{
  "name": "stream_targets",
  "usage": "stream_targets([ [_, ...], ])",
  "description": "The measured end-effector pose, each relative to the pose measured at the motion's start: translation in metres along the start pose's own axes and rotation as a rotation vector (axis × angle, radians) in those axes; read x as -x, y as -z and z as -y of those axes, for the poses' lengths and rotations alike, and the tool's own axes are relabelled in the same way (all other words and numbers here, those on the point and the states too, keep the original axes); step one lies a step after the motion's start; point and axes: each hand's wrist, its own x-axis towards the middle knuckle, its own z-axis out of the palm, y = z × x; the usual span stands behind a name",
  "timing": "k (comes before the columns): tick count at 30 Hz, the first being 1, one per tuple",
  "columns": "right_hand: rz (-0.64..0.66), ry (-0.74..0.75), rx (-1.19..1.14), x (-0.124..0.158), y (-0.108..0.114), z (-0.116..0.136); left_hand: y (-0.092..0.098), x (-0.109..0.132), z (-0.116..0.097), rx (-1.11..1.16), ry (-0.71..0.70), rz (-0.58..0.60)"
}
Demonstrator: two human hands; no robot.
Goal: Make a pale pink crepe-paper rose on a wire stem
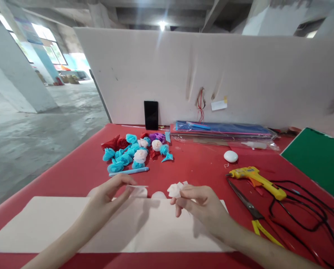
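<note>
Hands (111, 191) (198, 203) on crinkled white paper (175, 189)

1. We are seeing a heap of blue, red, white and purple paper flowers (136, 151) lying on the red table (200, 168), with a blue pen (129, 171) just in front of it.
2. We are noticing a black phone (151, 115) leaning upright against the white partition board (212, 67).
3. We are finding a stack of coloured sheets (223, 129) in clear wrap lying along that board, with a small glue bottle (253, 145) just before it.
4. We are watching a white oval object (230, 156) sitting near a yellow glue gun (256, 180), whose black cable (322, 216) is looping to the right.
5. We are seeing yellow-handled scissors (247, 205) lying beside the gun, and a green board (321, 160) lying at the far right.
</note>
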Motion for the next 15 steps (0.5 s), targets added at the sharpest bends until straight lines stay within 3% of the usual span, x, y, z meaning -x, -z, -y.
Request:
stream_targets([
  [4,-0.017,0.436,0.205,0.005,0.018,0.025,-0.009,-0.004,-0.056,0.128,-0.078,0.041],
  [6,-0.038,0.785,0.499,0.007,0.026,0.037,-0.012,-0.009,-0.084,0.176,-0.128,0.046],
  [8,-0.084,0.920,0.661,0.010,0.030,0.046,-0.012,-0.017,-0.108,0.211,-0.175,0.045],
  [12,-0.257,0.959,0.704,0.014,0.031,0.046,-0.006,-0.033,-0.144,0.254,-0.230,0.021],
  [15,-0.310,0.872,0.598,0.016,0.030,0.036,-0.002,-0.039,-0.163,0.270,-0.245,-0.027],
])
